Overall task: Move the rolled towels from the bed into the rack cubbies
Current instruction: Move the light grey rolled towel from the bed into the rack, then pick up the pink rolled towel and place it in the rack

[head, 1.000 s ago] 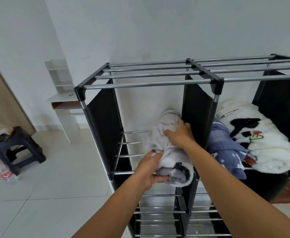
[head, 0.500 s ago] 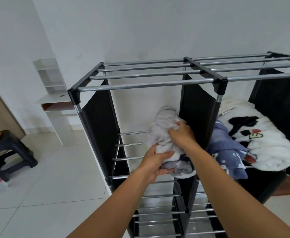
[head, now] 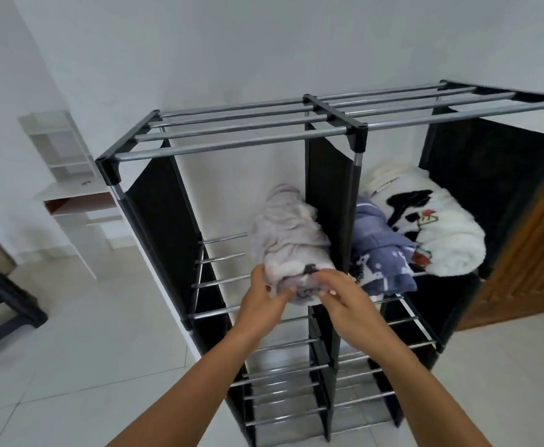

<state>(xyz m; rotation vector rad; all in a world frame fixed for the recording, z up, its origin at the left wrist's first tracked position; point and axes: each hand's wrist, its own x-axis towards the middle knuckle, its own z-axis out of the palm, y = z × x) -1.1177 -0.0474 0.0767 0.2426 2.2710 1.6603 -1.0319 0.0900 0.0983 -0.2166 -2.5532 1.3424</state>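
Note:
A pale grey-white rolled towel [head: 288, 240] lies on the bars of the upper left cubby of the black rack [head: 241, 141], against the middle divider. My left hand [head: 264, 304] grips its near end from the left. My right hand [head: 344, 296] touches the same end from the right, fingers curled on the cloth. In the upper right cubby lie a blue patterned rolled towel [head: 382, 253] and a white fluffy rolled towel [head: 438, 230] with black patches. The bed is out of view.
The rack's lower cubbies [head: 283, 398] show only bare metal bars. A white shelf unit [head: 67, 188] stands against the wall at left. A black stool [head: 0, 304] sits on the tiled floor. A wooden door [head: 535, 240] is at right.
The towel has gone deeper into the upper left cubby and now rests on its bars. Both hands slid back to its near end; the right hand came off the top.

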